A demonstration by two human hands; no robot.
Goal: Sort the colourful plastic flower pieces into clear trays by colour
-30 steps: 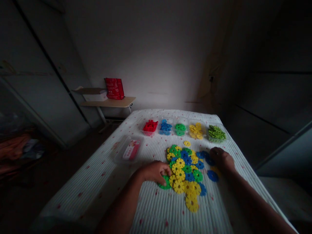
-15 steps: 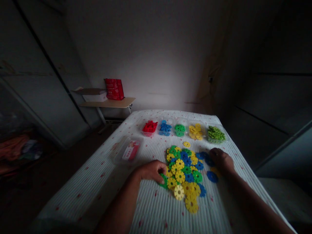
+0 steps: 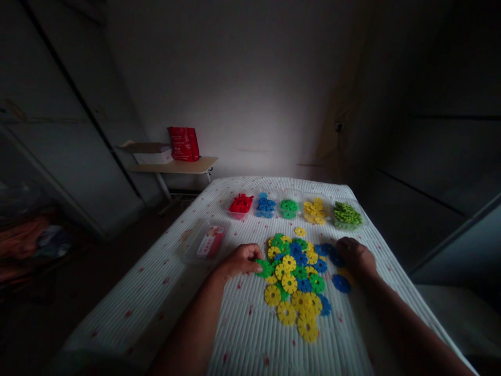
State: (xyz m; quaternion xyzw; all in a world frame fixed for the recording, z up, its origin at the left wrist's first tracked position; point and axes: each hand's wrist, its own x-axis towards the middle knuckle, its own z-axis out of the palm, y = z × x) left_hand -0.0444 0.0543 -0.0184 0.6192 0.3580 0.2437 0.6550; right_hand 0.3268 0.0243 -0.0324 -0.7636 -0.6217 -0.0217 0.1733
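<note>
My left hand (image 3: 242, 261) is closed, pinching a green notched plastic disc (image 3: 265, 268) at the left edge of a loose pile of flower-shaped discs. Yellow, blue and green discs overlap in that pile, among them a yellow disc (image 3: 288, 283) near its middle. On the pile's right side, my right hand (image 3: 357, 256) is curled with its fingers down beside a blue disc (image 3: 335, 257). What lies under those fingers is hidden. A separate blue disc (image 3: 341, 283) lies just in front of the right hand, partly over a yellow one.
Along the far side stand clear tubs of red pieces (image 3: 240, 204), blue discs (image 3: 265, 206), green discs (image 3: 289, 208), yellow discs (image 3: 314, 210) and light-green pieces (image 3: 347, 214). A clear lid (image 3: 191, 250) with a red label lies left. Behind is a side table (image 3: 188, 166).
My left hand has moved slightly up and away from me, lifting the green disc from the pile's lower left. Yellow discs there have shifted. My right hand has stayed in place.
</note>
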